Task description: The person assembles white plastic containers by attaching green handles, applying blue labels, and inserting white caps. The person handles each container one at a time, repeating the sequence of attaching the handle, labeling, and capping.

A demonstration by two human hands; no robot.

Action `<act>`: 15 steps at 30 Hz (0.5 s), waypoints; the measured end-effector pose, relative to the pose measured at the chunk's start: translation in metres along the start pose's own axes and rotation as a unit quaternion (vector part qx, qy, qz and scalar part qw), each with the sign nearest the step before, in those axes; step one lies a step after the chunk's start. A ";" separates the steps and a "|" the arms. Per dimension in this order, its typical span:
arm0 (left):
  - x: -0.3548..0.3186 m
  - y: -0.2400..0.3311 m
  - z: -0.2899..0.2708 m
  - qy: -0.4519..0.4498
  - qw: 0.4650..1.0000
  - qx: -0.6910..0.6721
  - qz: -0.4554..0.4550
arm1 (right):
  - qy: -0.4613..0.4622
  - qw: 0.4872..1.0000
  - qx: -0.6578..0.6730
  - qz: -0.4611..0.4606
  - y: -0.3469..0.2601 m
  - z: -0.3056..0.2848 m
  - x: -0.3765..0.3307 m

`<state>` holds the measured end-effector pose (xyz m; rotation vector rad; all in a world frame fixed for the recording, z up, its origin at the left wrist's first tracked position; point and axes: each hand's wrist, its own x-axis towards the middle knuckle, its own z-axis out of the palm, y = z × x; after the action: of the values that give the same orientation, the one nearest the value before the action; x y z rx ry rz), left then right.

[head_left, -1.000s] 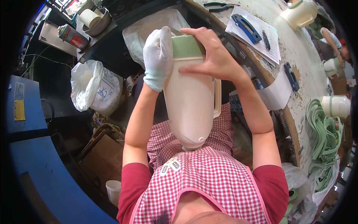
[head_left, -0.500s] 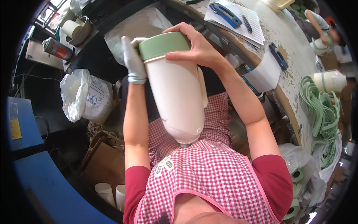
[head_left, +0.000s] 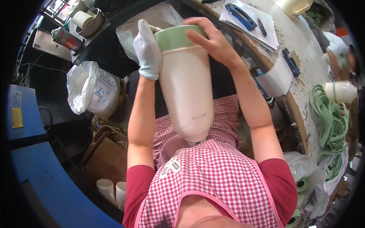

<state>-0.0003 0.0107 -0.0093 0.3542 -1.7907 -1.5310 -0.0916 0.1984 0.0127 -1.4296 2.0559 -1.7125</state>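
Cream tapered container (head_left: 188, 87), tilted above lap (head_left: 226, 114); green band (head_left: 175, 40) (broad) round wider end.

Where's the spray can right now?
The spray can is at the upper left of the head view, just left of the bowl and above the white plastic bag.

right hand (head_left: 217, 42): blurred | left hand (head_left: 147, 49): partly hidden | cream container (head_left: 294, 7): cut off

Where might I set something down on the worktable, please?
Bare room shows on the peeling worktable, between the papers and dark-blue tool on one side and the white container on the other. It is crowded at the green strips and on the papers.
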 end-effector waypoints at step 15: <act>-0.185 0.001 -0.078 -0.202 0.906 -0.255 -0.272 | 0.145 0.980 -0.105 0.090 0.022 -0.118 -0.055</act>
<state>0.1802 0.0718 -0.0726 0.3013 -1.5600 -2.5532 -0.1455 0.3190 0.0121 -1.0482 2.4968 -1.7599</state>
